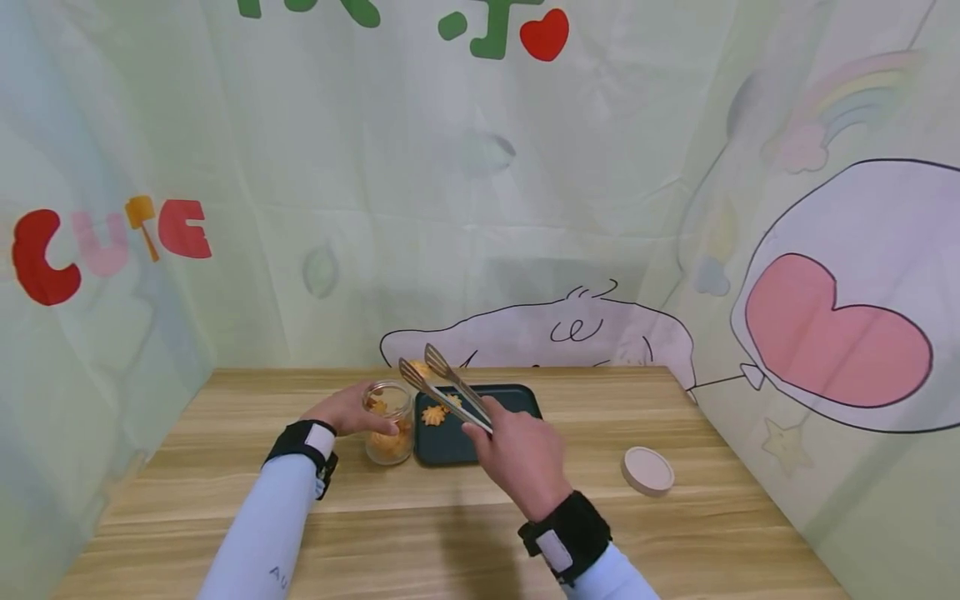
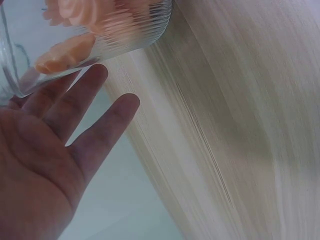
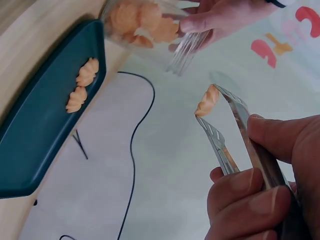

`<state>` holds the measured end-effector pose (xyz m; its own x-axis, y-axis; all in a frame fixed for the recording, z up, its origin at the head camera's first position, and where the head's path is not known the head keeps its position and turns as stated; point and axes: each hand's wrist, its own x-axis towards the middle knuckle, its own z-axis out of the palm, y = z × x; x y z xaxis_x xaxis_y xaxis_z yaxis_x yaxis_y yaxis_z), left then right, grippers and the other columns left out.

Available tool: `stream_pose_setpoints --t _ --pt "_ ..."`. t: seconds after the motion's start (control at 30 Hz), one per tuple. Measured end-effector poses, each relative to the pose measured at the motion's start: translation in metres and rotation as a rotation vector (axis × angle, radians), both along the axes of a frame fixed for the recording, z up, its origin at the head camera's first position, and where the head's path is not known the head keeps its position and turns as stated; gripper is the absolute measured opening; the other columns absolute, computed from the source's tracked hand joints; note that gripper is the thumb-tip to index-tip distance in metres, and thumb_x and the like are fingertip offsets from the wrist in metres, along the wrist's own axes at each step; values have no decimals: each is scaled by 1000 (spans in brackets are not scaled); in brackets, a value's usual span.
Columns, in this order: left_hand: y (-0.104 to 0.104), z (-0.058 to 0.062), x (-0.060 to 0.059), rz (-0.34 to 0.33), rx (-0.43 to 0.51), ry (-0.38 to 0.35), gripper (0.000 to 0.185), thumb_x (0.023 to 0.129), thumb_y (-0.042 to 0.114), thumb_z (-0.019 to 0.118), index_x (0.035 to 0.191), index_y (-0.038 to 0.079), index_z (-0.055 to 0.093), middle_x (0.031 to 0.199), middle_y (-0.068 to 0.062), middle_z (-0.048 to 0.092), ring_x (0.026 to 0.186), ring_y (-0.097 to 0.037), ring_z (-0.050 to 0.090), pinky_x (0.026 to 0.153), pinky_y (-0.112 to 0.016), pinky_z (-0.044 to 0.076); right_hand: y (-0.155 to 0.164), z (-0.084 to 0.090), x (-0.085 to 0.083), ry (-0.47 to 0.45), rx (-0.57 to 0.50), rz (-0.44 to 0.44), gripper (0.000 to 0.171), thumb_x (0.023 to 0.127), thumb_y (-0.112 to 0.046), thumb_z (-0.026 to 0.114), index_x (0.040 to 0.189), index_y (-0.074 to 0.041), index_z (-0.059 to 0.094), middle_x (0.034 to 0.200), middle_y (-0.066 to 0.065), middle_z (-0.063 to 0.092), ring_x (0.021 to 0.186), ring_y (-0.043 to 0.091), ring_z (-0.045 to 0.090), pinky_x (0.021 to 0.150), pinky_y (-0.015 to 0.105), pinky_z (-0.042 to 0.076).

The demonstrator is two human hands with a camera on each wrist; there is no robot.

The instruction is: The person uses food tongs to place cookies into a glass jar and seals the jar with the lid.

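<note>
My left hand (image 1: 352,410) holds a clear ribbed glass jar (image 1: 390,423) partly filled with orange cookies, standing on the wooden table (image 1: 450,533). Its palm (image 2: 40,155) lies against the jar (image 2: 90,30). My right hand (image 1: 513,450) grips metal tongs (image 1: 444,390), raised above the jar's mouth. The tongs (image 3: 230,130) pinch one orange cookie (image 3: 207,101) at their tips. A dark green tray (image 1: 495,408) lies just right of the jar. It carries two cookies (image 3: 82,86).
A round beige lid (image 1: 648,471) lies on the table to the right of the tray. Printed cloth walls (image 1: 480,208) close in the table at the back and on both sides. The table's left edge (image 2: 150,185) shows beside the jar.
</note>
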<state>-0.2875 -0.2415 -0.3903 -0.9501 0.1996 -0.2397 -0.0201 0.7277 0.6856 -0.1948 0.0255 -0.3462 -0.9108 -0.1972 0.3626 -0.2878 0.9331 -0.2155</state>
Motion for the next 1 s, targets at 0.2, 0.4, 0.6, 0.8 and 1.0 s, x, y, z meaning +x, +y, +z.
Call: stream_pose_setpoints --t 0.2,0.4,0.6,0.8,1.0 --pt "0 -1 -1 8 14 -9 95 78 38 81 150 3 31 147 -26 45 135 -44 43 108 -59 38 -12 2 0 -25 4 47 48 93 -45 62 129 -13 62 49 -7 37 40 9 32 37 24 21" --pt "0 -5 -5 -24 95 25 87 77 29 83 148 9 38 147 -21 47 136 -42 43 111 -62 34 -21 -1 -2 -68 20 74 49 93 -46 63 129 -13 62 53 -4 46 44 10 38 38 25 27" --pt "0 -10 -5 -11 113 60 80 75 27 84 141 9 43 145 -19 50 134 -40 44 111 -63 32 -21 -5 -4 -129 -9 68 51 92 -47 64 130 -14 62 55 -4 46 44 12 40 39 26 28" --pt "-2 -18 -6 14 65 87 92 74 37 83 147 6 37 146 -22 48 132 -41 46 108 -61 37 -12 -11 -9 -57 -38 43 49 92 -45 64 128 -12 64 49 -5 40 40 11 36 37 25 24" --pt "-1 -22 -2 45 69 87 96 75 39 82 150 5 32 145 -23 48 133 -42 45 109 -61 35 -2 -18 -16 -54 -36 -1 48 92 -43 65 126 -9 65 50 -5 41 41 11 36 38 25 24"
